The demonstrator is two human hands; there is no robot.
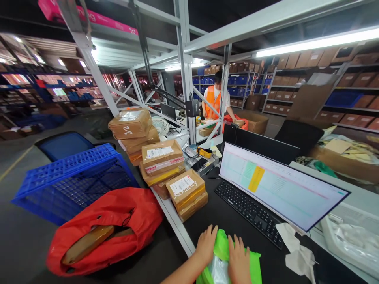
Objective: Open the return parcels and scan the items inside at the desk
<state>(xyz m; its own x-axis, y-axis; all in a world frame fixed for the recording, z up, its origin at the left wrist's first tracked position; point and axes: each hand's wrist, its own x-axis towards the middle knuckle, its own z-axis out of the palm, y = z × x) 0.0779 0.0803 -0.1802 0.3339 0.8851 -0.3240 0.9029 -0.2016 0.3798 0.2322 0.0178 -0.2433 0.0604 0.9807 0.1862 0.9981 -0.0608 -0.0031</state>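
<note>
A bright green bag (255,266) lies on the black desk at the bottom of the view. On it is a clear plastic-wrapped package (218,269), partly covered by a green flap. My left hand (206,243) rests at the left edge of the bag, fingers stretched forward and its thumb out of sight. Across the right part of the bag my right hand (238,258) lies flat, its fingers spread. Both hands touch the bag, and its lower end runs out of the frame.
Taped cardboard parcels (186,191) stand in stacks along the desk's left edge. Left of them are a red sack (118,205) and a blue crate (74,177). A keyboard (248,213), monitor (275,181) and crumpled white paper (299,256) lie right. A person in an orange vest (213,100) works beyond.
</note>
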